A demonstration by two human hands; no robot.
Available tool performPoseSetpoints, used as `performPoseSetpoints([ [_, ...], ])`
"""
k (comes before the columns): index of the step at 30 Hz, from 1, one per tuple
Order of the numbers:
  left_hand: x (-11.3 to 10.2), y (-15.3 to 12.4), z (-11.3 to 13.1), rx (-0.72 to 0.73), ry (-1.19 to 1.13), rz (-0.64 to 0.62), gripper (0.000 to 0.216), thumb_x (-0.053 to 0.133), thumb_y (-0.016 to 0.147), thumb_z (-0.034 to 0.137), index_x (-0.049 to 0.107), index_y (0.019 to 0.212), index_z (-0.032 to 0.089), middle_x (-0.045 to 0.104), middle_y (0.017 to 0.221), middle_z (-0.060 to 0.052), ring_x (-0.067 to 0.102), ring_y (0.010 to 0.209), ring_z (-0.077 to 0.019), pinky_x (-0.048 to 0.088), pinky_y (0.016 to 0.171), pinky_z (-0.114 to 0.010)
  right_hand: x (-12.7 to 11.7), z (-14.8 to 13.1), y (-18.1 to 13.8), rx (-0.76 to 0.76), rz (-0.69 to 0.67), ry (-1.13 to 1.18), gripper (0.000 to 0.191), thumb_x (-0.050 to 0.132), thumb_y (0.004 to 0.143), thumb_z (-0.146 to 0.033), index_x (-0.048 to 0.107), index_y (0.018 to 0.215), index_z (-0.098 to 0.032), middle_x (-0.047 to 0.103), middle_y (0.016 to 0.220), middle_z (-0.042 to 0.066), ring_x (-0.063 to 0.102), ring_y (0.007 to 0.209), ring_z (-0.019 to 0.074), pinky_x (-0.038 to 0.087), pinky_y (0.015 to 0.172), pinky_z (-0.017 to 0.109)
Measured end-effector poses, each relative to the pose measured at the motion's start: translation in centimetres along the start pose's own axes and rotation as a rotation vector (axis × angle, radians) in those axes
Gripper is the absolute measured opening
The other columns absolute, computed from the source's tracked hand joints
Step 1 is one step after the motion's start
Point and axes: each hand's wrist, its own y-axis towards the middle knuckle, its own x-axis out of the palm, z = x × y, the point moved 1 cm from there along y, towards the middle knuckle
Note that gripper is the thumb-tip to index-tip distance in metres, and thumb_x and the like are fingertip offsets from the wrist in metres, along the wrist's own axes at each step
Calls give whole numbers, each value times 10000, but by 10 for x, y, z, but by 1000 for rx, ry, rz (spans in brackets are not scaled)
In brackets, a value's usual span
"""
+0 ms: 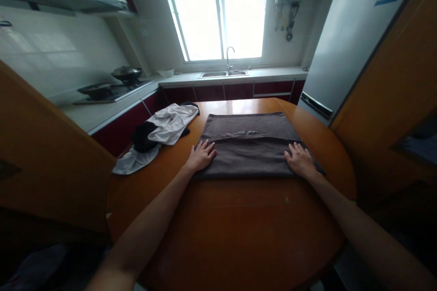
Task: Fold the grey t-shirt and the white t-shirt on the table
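A dark brown folded garment (251, 145) lies flat on the round wooden table (239, 227), with a small print across its middle. My left hand (201, 155) rests flat on its near left corner, fingers spread. My right hand (299, 158) presses flat on its near right corner, fingers stretched out too. Neither hand holds anything.
A pile of white and black clothes (159, 134) lies at the table's left edge. Behind are a counter with a stove and pans (112, 86), a sink (223, 72) under a bright window, and a grey fridge (344, 41) at right. Wooden panels flank both sides.
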Motion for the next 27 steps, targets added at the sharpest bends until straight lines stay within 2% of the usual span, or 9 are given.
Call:
performPoseSetpoints([
  [4,-4,-2,2,8,1,24,633,268,1030,588,373,1575,284,240,1677,-81,194,1544,-357,155,1192,-681,1,1,-1,-15,49,-3,633,342,1015,-432,486,1480,-28,399,1577,237,361,1477,328,252,1207,481],
  [8,-10,-11,13,66,35,178,573,338,1034,525,465,1526,262,365,1628,-88,270,1522,-348,178,1213,-637,-2,-3,-5,-72,204,-6,555,373,996,-349,554,1415,-32,451,1544,236,395,1454,328,274,1199,499],
  [11,-8,-18,29,166,12,241,562,347,1039,500,447,1538,262,373,1624,-78,273,1525,-316,224,1221,-581,-4,-9,-8,-191,269,60,543,365,1004,-326,526,1449,-59,445,1560,199,384,1466,290,270,1215,472],
  [14,1,-23,41,208,-7,153,578,325,1042,524,417,1554,273,317,1649,-73,233,1538,-327,230,1208,-605,-1,-14,-8,-248,196,111,558,359,1019,-362,505,1474,-73,422,1579,185,357,1485,279,269,1221,465],
  [17,8,-24,45,200,-15,59,594,299,1042,554,405,1560,283,280,1663,-71,218,1540,-340,219,1200,-623,4,-14,-7,-212,87,120,568,346,1029,-396,537,1448,-63,422,1572,205,354,1486,309,288,1208,489],
  [20,10,-23,43,196,-19,49,597,288,1041,565,395,1564,297,275,1665,-61,209,1545,-328,211,1207,-609,7,-12,-5,-196,39,123,562,353,1031,-393,539,1450,-68,426,1570,203,358,1484,309,292,1206,483],
  [27,6,-24,44,189,-24,38,602,281,1041,560,390,1567,289,262,1669,-60,205,1546,-327,196,1214,-606,6,-12,-5,-186,28,130,556,370,1028,-397,535,1454,-80,418,1578,189,349,1490,295,277,1214,471],
])
